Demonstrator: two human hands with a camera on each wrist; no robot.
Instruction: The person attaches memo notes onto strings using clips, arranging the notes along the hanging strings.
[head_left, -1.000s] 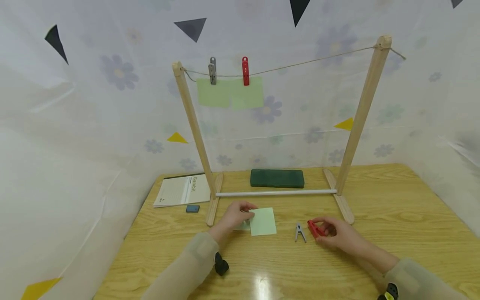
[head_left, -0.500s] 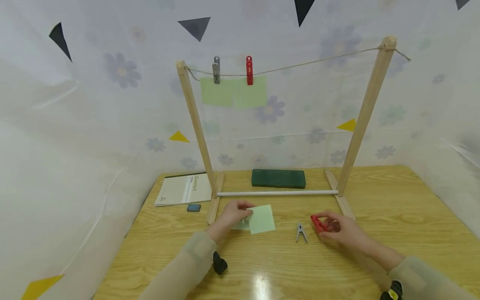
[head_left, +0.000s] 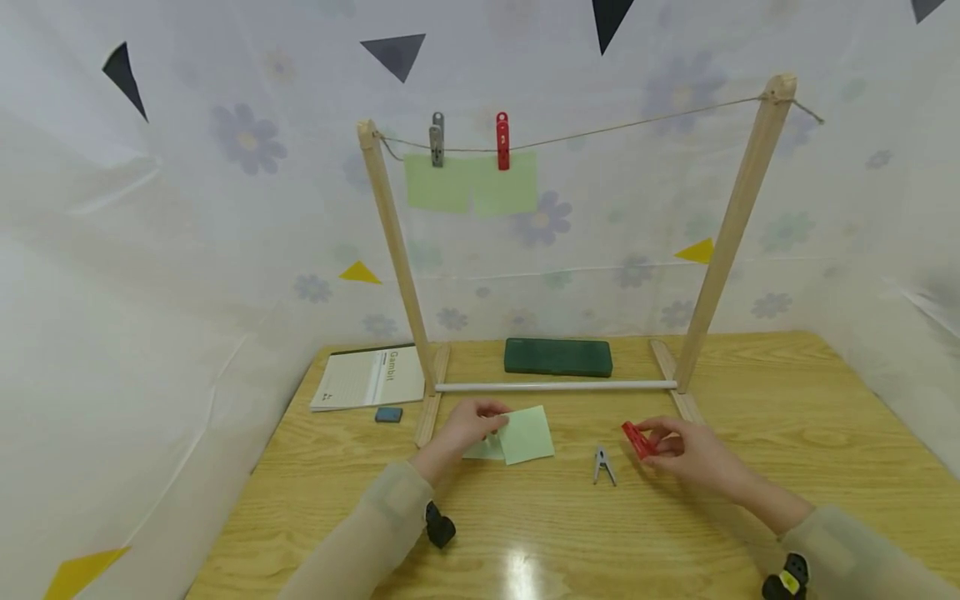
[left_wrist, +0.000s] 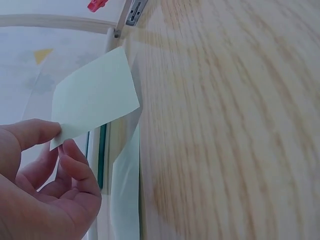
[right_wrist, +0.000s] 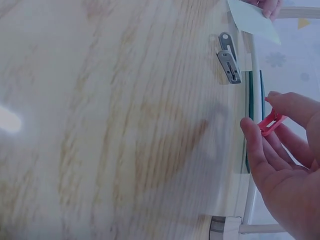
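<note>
My left hand (head_left: 468, 427) pinches a pale green paper square (head_left: 527, 435) by its corner, thumb against fingers, above the table. Under it another green paper (left_wrist: 126, 185) lies on the wood, partly covered by the hand in the head view. At the right, my right hand (head_left: 693, 450) holds a red clothespin (head_left: 639, 440) between thumb and fingertips, lifted off the tabletop. Between the two hands a grey clothespin (head_left: 603, 465) stands on the table. Two green papers (head_left: 506, 190) hang on the string (head_left: 600, 131), one under a grey clothespin (head_left: 437, 140), one under a red clothespin (head_left: 502, 142).
A wooden frame (head_left: 396, 250) carries the string, with a white rod (head_left: 555, 386) low across it. Behind the rod lies a dark green case (head_left: 558, 357). At the left are a notepad (head_left: 367, 379) and a small blue eraser (head_left: 388, 415).
The right hand has raised the red clothespin slightly away from the table. In the left hand the paper square has tilted and risen a little. The head view has shifted slightly.
</note>
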